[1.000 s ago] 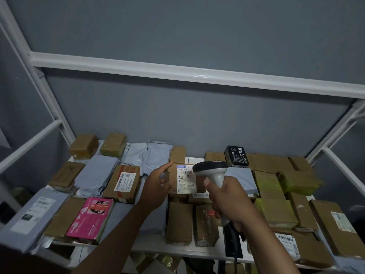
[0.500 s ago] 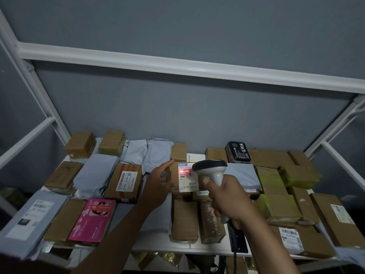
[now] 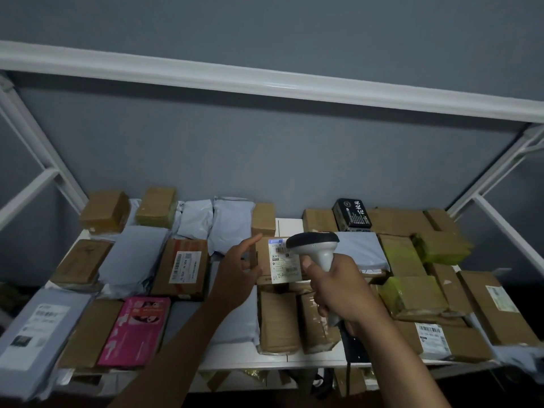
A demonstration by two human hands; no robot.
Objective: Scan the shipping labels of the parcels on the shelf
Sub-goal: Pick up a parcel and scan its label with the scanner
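A white shelf [image 3: 294, 359] carries many parcels: brown boxes, grey mailer bags, a pink box [image 3: 137, 329]. My right hand [image 3: 338, 290] grips the handle of a grey-and-black barcode scanner [image 3: 315, 244], whose head points at the white shipping label [image 3: 282, 262] of a brown box [image 3: 263, 262] in the middle. My left hand [image 3: 238, 270] is at that box's left edge, index finger stretched along it, other fingers loosely curled beside it. The scanner head hides the label's upper right corner.
Another labelled brown box [image 3: 184, 267] lies left of my left hand. A black box [image 3: 351, 214] stands at the back. Yellow-taped parcels [image 3: 415, 293] and labelled boxes [image 3: 435, 338] fill the right. White frame posts [image 3: 500, 219] flank the shelf; a grey wall lies behind.
The red scan light seen on the label half a second ago is gone. Both hands stay at the middle box; the view has tilted slightly.
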